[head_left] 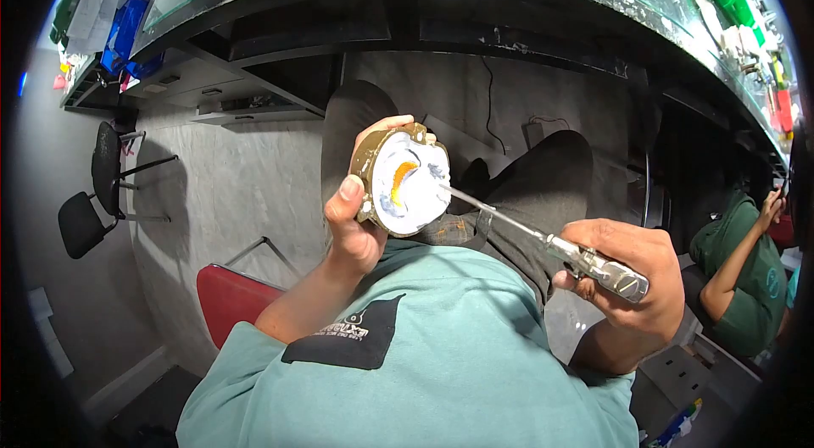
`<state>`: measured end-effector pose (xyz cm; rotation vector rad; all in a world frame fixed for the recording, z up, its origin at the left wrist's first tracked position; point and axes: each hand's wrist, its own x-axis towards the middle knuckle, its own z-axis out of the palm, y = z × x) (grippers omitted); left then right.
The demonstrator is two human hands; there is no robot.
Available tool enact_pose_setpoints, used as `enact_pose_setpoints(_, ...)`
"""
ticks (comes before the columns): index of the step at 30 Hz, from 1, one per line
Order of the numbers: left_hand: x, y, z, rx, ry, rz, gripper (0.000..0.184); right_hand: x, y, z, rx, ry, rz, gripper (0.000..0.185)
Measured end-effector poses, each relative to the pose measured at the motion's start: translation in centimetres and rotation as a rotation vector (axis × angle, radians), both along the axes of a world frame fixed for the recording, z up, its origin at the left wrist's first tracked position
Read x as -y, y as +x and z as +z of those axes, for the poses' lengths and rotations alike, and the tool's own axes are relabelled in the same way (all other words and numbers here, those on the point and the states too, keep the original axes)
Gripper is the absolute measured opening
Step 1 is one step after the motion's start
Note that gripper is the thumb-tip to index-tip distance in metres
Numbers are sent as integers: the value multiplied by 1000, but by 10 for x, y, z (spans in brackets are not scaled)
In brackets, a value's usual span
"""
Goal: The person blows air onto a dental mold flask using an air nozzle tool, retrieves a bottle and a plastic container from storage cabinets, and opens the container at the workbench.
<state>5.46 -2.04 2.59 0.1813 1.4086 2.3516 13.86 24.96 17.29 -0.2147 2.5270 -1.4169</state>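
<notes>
The left hand (pixel 348 219) is clamped on the rim of a brass-coloured mould (pixel 366 161) above the lap; the right hand (pixel 636 266) is closed around a metal tool (pixel 509 221). Its tip is at the right side of the white filling (pixel 420 194), apparently working there, which calls for steady hands. The filling looks smeared grey, with a curved orange strip (pixel 400 183) left of centre.

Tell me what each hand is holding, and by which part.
The left hand holds a metal flask filled with white material by its outer rim. The right hand grips a thin metal tool by its thick handle.
</notes>
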Motion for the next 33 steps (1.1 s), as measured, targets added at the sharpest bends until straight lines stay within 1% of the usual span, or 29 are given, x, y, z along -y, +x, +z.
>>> enact_pose_setpoints(2, 4, 1, 1, 119, 64, -36, 95, 0, 0, 1, -15, 44, -43, 30)
enact_pose_setpoints(5, 6, -2, -3, 205, 167, -79, 100, -3, 1, -4, -29, 55, -69, 31)
enact_pose_setpoints(9, 7, -2, -6, 244, 158, -45, 104, -7, 0, 5, 36, 24, 8, 31)
enact_pose_setpoints(12, 6, -3, -7, 224, 131, -24, 104, -6, 2, 0, -7, 15, -19, 31)
enact_pose_setpoints(15, 3, -4, -3, 153, 126, -67, 104, -4, -1, 4, 21, 5, -7, 32)
enact_pose_setpoints(18, 1, -1, -3, 97, 80, -47, 103, -2, -2, 3, -12, 37, -10, 31)
enact_pose_setpoints(21, -1, -2, -2, 9, 74, -64, 101, -3, -2, 1, -7, 7, -11, 31)
enact_pose_setpoints(27, -3, 1, -5, -23, 48, -43, 99, 0, -3, 3, -9, 26, 9, 31)
enact_pose_setpoints(30, -1, -1, -8, -25, 48, -61, 102, -1, -3, -2, -44, 1, -1, 30)
enact_pose_setpoints(33, 1, -2, 4, 207, 138, -112, 105, -2, 2, -6, -43, 26, -59, 32)
